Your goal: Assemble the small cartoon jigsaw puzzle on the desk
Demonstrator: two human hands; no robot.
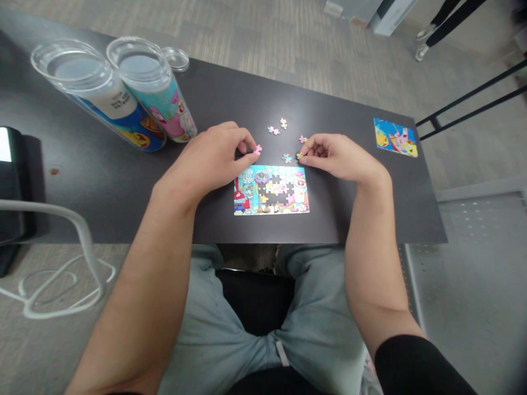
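A partly assembled cartoon jigsaw puzzle (247, 203) lies flat on the dark table, with dark gaps around its middle. Just above its upper left corner, my left hand (222, 156) pinches a pink puzzle piece (257, 149) between thumb and fingers. Beyond the upper right corner, my right hand (333, 156) has its fingertips closed on a small yellowish puzzle piece (300, 156), partly hidden by the fingers. A blue loose piece (287, 158) lies between the hands, and a pink one (303, 139) sits by my right fingers. Farther back are two more loose pieces (274, 130).
Two clear cylindrical jars (135, 71) with cartoon prints stand at the left, a round clear lid (176, 59) behind them. A cartoon picture card (396, 137) lies near the table's right end. A white cable (82, 236) loops at the left. Another person's legs (442, 24) show at the back right.
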